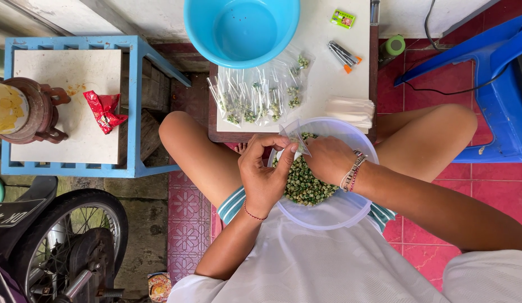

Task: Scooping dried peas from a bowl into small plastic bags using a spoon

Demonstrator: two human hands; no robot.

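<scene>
A clear plastic bowl (342, 216) of green coated peas (306, 188) rests on my lap. My left hand (263, 171) pinches a small clear plastic bag (294, 134) open above the bowl. My right hand (328, 160), with bracelets on the wrist, sits over the peas at the bag's mouth, fingers closed as if on some peas; what it holds is hidden.
Several filled small bags (261, 98) lie on a white low table (334, 67) with a blue basin (241, 28), a stack of empty bags (350, 109), orange-tipped lighters (344, 55) and a small green box (343, 18). A blue stand (75, 104) is left, a motorbike wheel (70, 235) lower left, a blue chair (497, 84) right.
</scene>
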